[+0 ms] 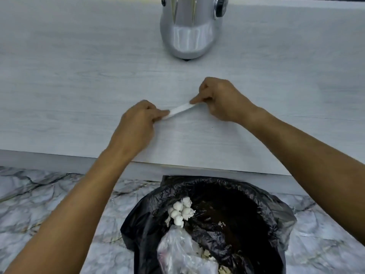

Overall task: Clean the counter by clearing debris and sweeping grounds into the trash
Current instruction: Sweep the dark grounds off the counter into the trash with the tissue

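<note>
A pale wood-grain counter [79, 86] carries a shiny silver machine [189, 34] at its far edge, while a black-lined trash bin [276, 220] stands on the marble-patterned floor [39, 204] below.

The counter [79, 86] looks like pale wood with a soft, matt grain. The machine [188, 40] on it is shiny silver metal. The bin bag [276, 214] is thin, crinkly black plastic. The floor [39, 204] looks like smooth marble. The strip [179, 111] looks like white paper.
</note>
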A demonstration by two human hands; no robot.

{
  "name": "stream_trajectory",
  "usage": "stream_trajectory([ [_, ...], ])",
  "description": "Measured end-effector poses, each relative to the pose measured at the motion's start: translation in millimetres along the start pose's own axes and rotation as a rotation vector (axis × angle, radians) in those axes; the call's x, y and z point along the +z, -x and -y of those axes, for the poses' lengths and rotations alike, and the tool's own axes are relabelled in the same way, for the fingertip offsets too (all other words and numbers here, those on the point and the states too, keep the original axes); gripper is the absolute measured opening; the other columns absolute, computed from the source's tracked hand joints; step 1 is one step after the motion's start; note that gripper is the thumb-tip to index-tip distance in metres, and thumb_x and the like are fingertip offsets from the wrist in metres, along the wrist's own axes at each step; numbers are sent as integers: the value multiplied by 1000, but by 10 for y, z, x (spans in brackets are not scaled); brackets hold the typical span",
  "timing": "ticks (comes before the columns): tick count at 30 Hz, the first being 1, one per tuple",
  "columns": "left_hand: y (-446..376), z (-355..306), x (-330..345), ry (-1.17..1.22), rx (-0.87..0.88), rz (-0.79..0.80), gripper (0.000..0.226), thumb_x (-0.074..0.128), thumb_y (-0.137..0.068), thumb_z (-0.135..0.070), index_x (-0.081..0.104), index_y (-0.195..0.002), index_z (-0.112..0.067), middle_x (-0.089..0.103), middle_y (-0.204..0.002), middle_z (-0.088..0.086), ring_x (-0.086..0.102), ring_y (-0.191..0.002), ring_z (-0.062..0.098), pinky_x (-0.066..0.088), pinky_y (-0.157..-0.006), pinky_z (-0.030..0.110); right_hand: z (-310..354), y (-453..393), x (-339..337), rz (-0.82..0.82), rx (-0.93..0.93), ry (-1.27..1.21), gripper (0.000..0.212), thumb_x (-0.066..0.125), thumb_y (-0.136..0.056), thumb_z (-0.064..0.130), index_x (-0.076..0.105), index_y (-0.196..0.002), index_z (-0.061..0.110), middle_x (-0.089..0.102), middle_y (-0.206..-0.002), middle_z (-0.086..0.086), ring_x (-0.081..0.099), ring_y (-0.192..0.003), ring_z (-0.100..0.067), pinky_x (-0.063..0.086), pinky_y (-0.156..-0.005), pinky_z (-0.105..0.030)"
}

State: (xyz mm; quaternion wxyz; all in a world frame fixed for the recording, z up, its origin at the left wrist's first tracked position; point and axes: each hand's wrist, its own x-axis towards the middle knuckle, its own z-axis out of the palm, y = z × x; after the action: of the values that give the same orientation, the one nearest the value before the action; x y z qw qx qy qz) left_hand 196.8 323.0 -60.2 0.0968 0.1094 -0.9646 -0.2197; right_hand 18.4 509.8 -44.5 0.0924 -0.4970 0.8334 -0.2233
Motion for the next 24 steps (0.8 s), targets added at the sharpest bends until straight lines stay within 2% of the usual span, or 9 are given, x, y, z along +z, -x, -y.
stream_trajectory([
  [3,-85,307,-164,-48,-152,-111,43,54,-87,12,73,-115,-15,68,-105,11,64,-96,26,45,-86,22,167,-494,209,33,-63,19,33,60,-88,0,78,-106,21,62,-99,-5,58,-93,-20,47,-84,-29],
  [5,20,362,-159,-22,-264,-130,41,52,-89,11,73,-114,-15,70,-108,11,65,-99,27,46,-89,24,296,-611,337,89,-84,34,33,59,-86,1,77,-106,20,61,-102,-6,58,-95,-23,48,-84,-34],
  [8,273,190,-11,39,-320,-152,37,53,-92,8,72,-115,-14,68,-110,12,65,-100,26,48,-92,27,322,-484,306,132,-115,44,24,62,-88,3,77,-103,16,60,-103,-4,56,-92,-19,46,-80,-28],
  [11,439,-243,227,72,-296,-148,36,55,-93,5,71,-119,-15,65,-107,8,62,-96,20,47,-87,25,112,-145,130,137,-165,56,13,66,-91,10,77,-98,12,61,-99,-4,53,-85,-15,41,-74,-22],
  [13,461,-579,408,79,-263,-126,36,55,-94,1,69,-123,-16,63,-106,6,59,-92,17,43,-79,21,-106,107,12,117,-146,62,11,69,-89,8,78,-94,12,60,-95,-2,56,-83,-17,42,-72,-22],
  [15,429,-895,565,77,-232,-98,36,55,-96,-1,66,-126,-18,61,-106,7,59,-92,20,46,-75,25,-316,353,-102,89,-116,85,15,71,-85,2,78,-93,12,61,-94,-2,59,-81,-21,44,-71,-25],
  [19,379,-1358,801,84,-193,-23,40,55,-96,0,65,-129,-21,60,-109,5,58,-94,20,44,-74,24,-584,955,-302,41,-16,126,18,65,-88,1,78,-97,8,62,-97,-11,58,-82,-24,42,-70,-27],
  [24,597,-1594,879,108,28,98,48,59,-91,6,65,-128,-24,59,-105,2,57,-95,19,48,-81,26,-588,1946,-243,-102,160,85,22,58,-89,1,77,-98,5,60,-93,-13,56,-83,-30,47,-70,-35],
])
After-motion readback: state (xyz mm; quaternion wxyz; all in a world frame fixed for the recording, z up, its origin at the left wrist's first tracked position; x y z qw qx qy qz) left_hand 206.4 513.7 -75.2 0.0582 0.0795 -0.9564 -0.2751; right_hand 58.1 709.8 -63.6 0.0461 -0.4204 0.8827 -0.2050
